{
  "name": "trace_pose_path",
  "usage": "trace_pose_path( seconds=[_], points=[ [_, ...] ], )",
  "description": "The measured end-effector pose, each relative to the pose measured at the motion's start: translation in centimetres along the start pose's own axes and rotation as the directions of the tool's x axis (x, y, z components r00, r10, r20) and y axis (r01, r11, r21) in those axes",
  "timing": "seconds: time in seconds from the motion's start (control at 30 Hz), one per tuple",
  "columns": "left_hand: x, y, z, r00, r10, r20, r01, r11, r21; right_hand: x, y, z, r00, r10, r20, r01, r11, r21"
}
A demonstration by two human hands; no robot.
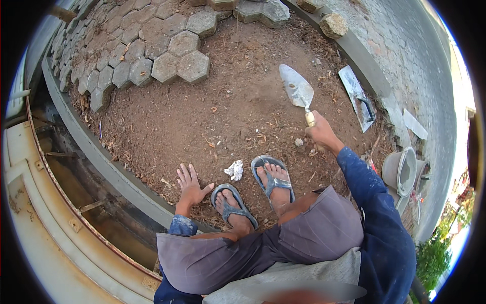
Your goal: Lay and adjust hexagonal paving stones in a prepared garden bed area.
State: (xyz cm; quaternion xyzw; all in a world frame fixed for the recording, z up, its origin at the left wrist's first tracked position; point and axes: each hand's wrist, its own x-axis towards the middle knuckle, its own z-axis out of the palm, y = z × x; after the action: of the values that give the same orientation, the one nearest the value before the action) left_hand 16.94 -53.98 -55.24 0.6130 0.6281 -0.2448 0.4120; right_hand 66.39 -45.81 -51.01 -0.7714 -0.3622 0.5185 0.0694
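Note:
My right hand (320, 130) is closed around the wooden handle of a pointing trowel (296, 85), whose pale metal blade extends forward over the bare brown soil (192, 126). My left hand (190, 184), beside my left sandal (234, 205), has its fingers spread and empty, low over or resting on the soil. A crumpled white scrap (234, 170) lies between it and my right sandal (271, 177). At the right, a flat rectangular float (353, 91) with a dark handle lies beside the concrete curb (354, 48).
Hexagonal pavers (183, 43) cover the upper left, bordering the soil. A narrow curb (88, 134) edges a drainage channel (66, 177) and rusty cream metal structure (40, 213) at left. Grey buckets (397, 169), a white plate (414, 122), a loose stone (333, 25) and paved road are at right.

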Motion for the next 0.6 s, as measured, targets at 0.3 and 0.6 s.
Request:
trace_pose_path(
  seconds=[0.3,0.6],
  points=[
    [0.1,0.2,0.3,0.999,-0.030,0.012,0.030,0.999,0.039,-2.2,-1.7,6.0,0.962,-0.264,0.063,0.262,0.964,0.040],
    [0.0,0.6,0.5,0.999,-0.047,0.002,0.047,0.998,0.040,0.9,-5.1,5.6,0.997,-0.071,0.028,0.047,0.861,0.506]
  ],
)
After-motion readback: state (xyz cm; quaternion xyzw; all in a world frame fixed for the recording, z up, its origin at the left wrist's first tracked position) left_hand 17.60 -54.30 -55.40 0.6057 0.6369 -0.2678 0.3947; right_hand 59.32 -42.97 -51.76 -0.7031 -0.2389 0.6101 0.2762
